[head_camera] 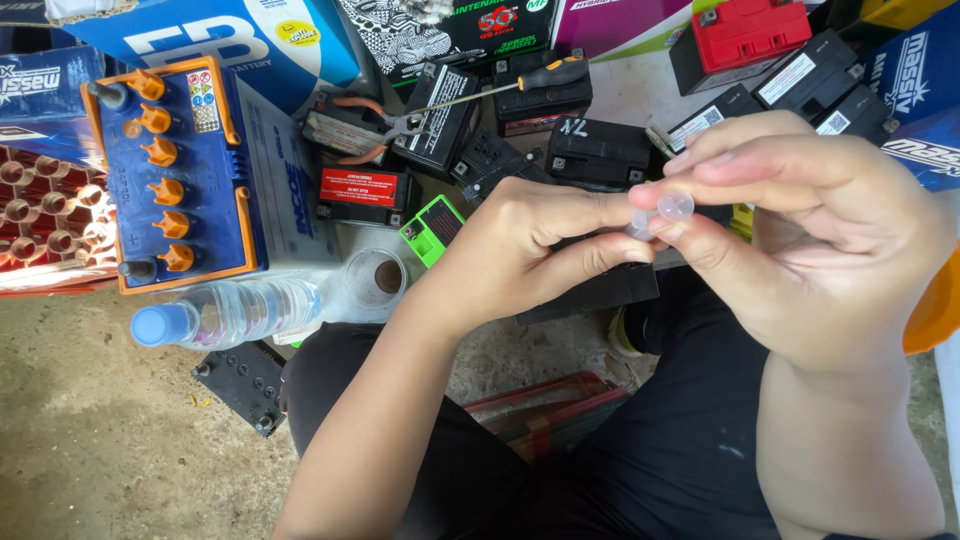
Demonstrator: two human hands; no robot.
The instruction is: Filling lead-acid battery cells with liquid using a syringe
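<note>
1. A blue battery with orange caps is sitting at nine o'clock.
2. A clear bottle is lying just below it.
3. A screwdriver and pliers are resting across black batteries at twelve o'clock.
4. A red battery is standing at one o'clock.

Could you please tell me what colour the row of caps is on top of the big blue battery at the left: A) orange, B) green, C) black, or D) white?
A: the blue battery carries a row of orange caps along its top, matching its orange trim, beside the plastic bottle lying on the ground.
</note>
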